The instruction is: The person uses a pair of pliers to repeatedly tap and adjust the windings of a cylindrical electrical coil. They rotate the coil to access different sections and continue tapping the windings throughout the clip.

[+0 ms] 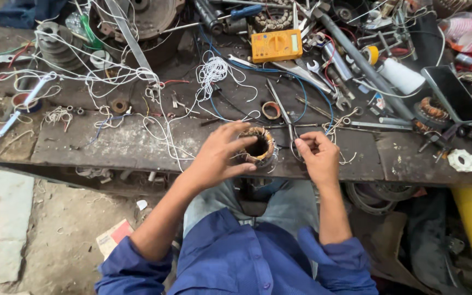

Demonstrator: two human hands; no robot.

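So the left hand (217,155) has its fingers wrapped around a small motor stator (259,146), holding it upright at the front edge of the workbench (137,145) with the bore facing up. The right hand (317,157) sits just to the right of that grip, fingertips pinched shut on something thin. Looks like a wire end, but it's too fine to say for sure.

Progress-wise, I'd say it's well into the winding work: copper coils already sit around the core and look laced up along the top rim. What's left seems to be the loose ends on the right side of the stator; nothing looks trimmed or joined yet.

Past the grip, further up the bench: scissors (286,117) just beyond the stator, a tape ring (271,110), a tangle of white wire (214,71), and a yellow multimeter (277,45) well back.
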